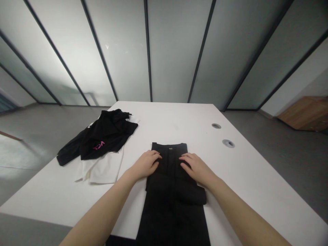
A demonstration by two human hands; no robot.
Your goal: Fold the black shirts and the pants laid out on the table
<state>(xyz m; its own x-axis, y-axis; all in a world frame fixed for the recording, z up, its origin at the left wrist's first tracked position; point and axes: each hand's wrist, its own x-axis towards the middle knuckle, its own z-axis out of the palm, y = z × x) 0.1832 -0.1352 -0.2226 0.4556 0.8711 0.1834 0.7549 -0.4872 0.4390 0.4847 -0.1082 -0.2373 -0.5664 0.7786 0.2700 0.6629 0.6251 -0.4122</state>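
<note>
Black garment (170, 191) | folded lengthwise, apparently | left hand (145, 165), right hand (196, 168) | grips open, lying flat on it

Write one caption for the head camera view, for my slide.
Left hand and right hand rest on a folded black garment on a white table.

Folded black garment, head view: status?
Left hand and right hand flat on folded black garment. Crumpled black garment with pink lettering on white cloth to the left, apart from hands.

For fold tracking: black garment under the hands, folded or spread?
Partly folded: the black garment shows a doubled layer beneath the left hand and right hand.
</note>
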